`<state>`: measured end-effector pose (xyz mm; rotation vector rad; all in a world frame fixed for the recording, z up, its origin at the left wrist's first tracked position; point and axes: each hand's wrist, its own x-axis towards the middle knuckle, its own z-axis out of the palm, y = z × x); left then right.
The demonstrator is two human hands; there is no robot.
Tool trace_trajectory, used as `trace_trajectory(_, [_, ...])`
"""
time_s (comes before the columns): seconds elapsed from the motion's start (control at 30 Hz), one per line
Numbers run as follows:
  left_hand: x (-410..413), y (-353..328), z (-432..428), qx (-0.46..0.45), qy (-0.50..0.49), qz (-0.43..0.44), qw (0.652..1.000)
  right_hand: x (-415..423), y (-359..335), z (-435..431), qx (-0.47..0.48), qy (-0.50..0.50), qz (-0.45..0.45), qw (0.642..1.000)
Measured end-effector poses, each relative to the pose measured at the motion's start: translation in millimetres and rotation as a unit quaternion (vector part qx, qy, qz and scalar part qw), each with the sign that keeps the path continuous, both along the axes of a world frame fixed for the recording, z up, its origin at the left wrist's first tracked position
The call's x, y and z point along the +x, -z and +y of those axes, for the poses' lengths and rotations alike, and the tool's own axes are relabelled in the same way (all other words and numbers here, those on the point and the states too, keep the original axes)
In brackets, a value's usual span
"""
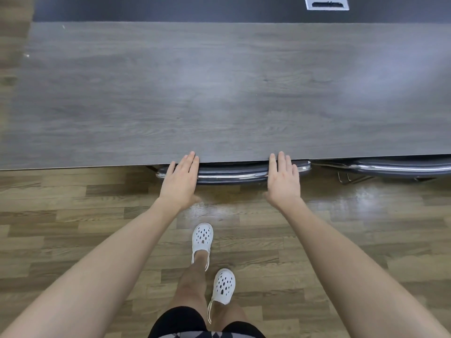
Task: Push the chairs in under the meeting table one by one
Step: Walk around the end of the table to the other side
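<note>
A grey wood-grain meeting table [219,93] fills the upper half of the view. Under its near edge sits a dark chair [231,173] with a chrome frame; only the curved top of its backrest shows. My left hand [181,179] lies flat on the left end of that backrest, fingers straight and together, fingertips at the table edge. My right hand [283,180] lies flat on the right end the same way. Neither hand is wrapped around the frame. A second dark chair [400,168] is tucked under the table at the right.
Wood-plank floor [85,215] stretches below the table edge. My feet in white perforated clogs [202,236] stand behind the chair. A white cable box [325,3] is set in the dark strip at the table's far side.
</note>
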<state>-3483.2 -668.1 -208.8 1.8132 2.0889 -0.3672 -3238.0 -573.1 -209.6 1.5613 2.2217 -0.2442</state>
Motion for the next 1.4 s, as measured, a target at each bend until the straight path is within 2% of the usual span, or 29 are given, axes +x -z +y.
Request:
trace_trajectory(0.17, [23, -19, -31, 0.021, -0.008, -0.039, 0.999, -4, -15, -52, -0.019, 0.021, 0.048, 0.998])
trace_trajectory(0.4, [45, -51, -86, 0.056, -0.034, -0.098, 0.993, 5, -37, -108, -0.046, 0.007, 0.055, 0.997])
trace_trajectory(0.57, [38, -68, -109, 0.037, -0.040, -0.088, 0.995, 1, -50, -127, -0.044, -0.004, 0.080, 0.996])
trace_trajectory(0.93, [-9, -85, -140, 0.026, -0.044, -0.080, 0.995, -55, -55, -160, -0.051, -0.019, 0.080, 0.995])
trace_trajectory(1.2, [-66, -83, -175, -0.013, -0.025, -0.098, 0.995, -128, -54, -203, -0.097, -0.032, 0.058, 0.993])
trace_trajectory(1.4, [-122, -85, -197, -0.014, -0.013, -0.095, 0.995, -185, -52, -230, -0.097, -0.035, 0.051, 0.993])
